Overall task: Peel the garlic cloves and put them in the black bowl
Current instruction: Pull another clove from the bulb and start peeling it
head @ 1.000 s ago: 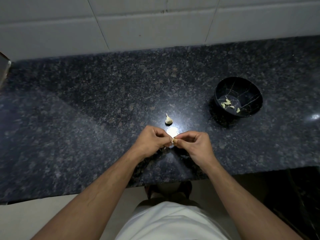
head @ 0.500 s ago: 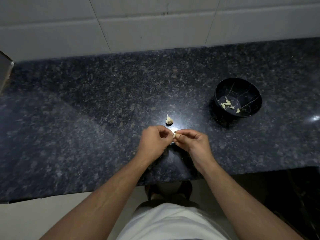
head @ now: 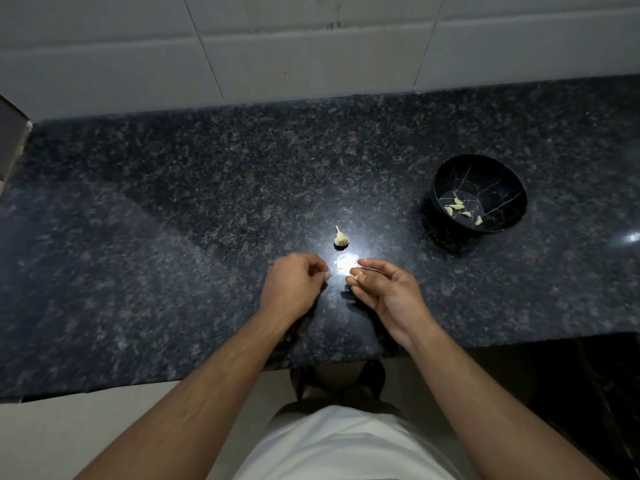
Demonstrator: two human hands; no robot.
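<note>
Head view, looking down at a dark speckled granite counter (head: 173, 220) with a white tiled wall (head: 311, 46) behind it.

My right hand (head: 384, 292) is palm up just above the counter's front part. Its thumb and first finger pinch 1 small pale garlic clove (head: 356, 277), and the other fingers are loosely spread. I cannot tell whether any skin is left on the clove.

My left hand (head: 294, 285) sits just beside it, apart from it, fingers curled in toward the palm. A pale scrap shows at the fingertips; it may be a bit of peel, but I cannot say for sure.

Just beyond both hands, next to a bright glare spot on the stone, lies what remains of the garlic bulb (head: 341, 238), with its thin stem pointing up.

The black bowl (head: 479, 195) stands well off to my right and farther back. About 5 peeled cloves (head: 459, 207) lie on its bottom.

My judgement of the risks: the clove is tiny and held only by 2 fingertips, so it could slip on the way across and skid over the smooth stone or off the front edge. Dropped from too high, it might bounce off the rim. Loose peel stuck to my fingers could fall in with it.
</note>
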